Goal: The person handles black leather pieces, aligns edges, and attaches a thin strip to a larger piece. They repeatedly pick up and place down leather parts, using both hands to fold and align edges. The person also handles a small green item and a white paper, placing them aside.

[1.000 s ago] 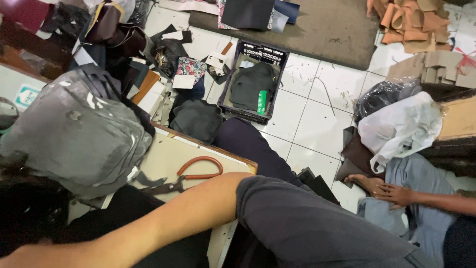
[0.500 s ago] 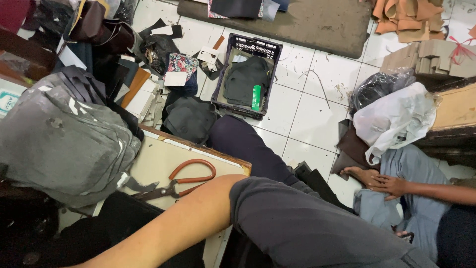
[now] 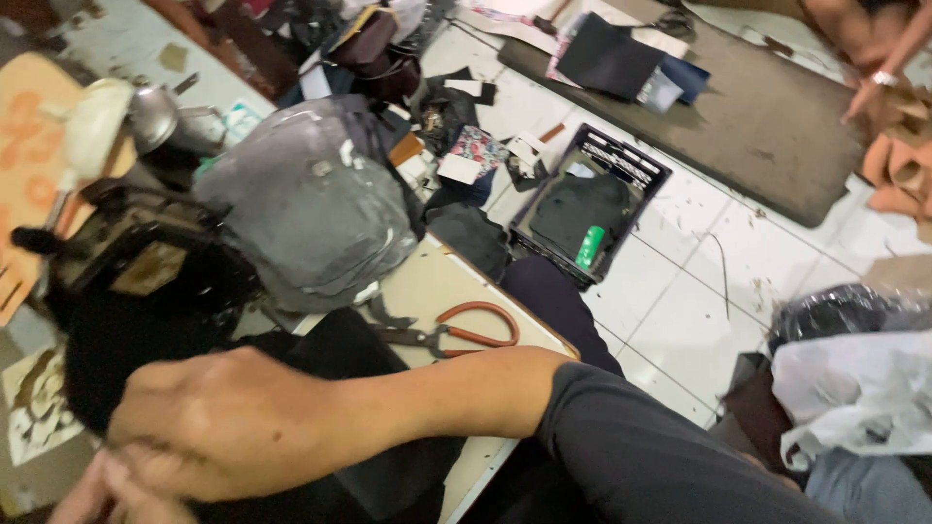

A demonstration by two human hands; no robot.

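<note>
Black material [image 3: 126, 359] lies at the lower left of the frame, on the near part of the desk [image 3: 437, 291], with both hands on it. The right hand [image 3: 223, 427] reaches across from the right, fingers curled down over the material; how firmly it grips cannot be told. The left hand [image 3: 107, 490] shows only as fingers at the bottom left edge, touching the right hand; its state cannot be told. Just beyond the forearm, orange-handled scissors [image 3: 456, 332] lie flat on the desk. Behind them a grey backpack [image 3: 311, 199] rests at centre left, beside a dark machine [image 3: 136, 252] at the left edge. Farther off, on the white tiled floor [image 3: 699, 291], a black crate [image 3: 592, 209] holds a green bottle [image 3: 588, 248]. A white plastic bag [image 3: 854, 388] sits at lower right. A brown mat [image 3: 748, 116] lies at the upper right.
</note>
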